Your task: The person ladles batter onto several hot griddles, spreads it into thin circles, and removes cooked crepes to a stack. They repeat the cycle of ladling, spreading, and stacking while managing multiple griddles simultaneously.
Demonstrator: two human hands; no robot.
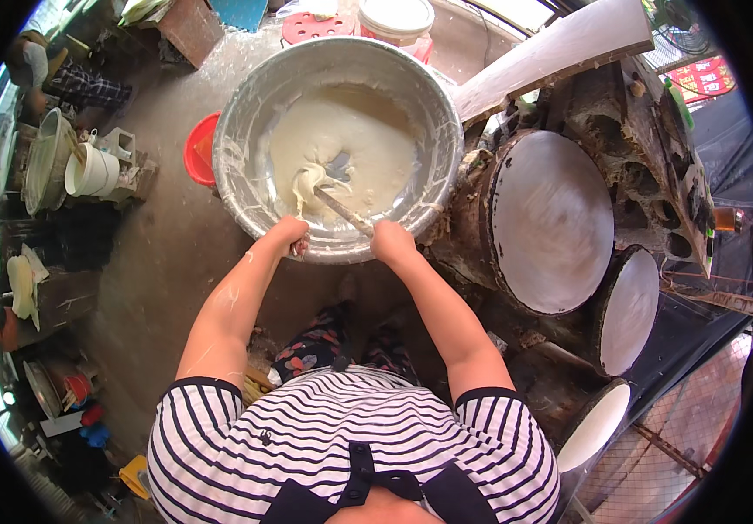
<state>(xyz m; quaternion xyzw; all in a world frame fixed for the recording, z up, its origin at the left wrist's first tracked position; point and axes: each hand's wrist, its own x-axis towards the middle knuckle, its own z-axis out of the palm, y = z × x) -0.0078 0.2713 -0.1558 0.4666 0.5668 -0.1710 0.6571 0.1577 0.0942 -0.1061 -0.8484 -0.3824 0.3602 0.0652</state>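
Observation:
A large metal basin [229,175] stands in front of me, its inner wall smeared with pale batter [367,144] that lies thick in the bottom. My right hand [392,240] is closed round the near end of a wooden stick [341,210], which slants down to the left into the batter. At the near rim my left hand [290,234] has its fingers curled. A white strand of batter rises from the mix to just above that hand. Whatever the left fingers hold is hidden. Streaks of batter cling to my left forearm.
To the right are round griddles [551,223] on rough stoves, with a pale board [560,57] slanting above them. A red bucket [202,148] touches the basin's left side. Farther left stands a white bucket [92,171]. A white-lidded tub [395,19] is behind the basin.

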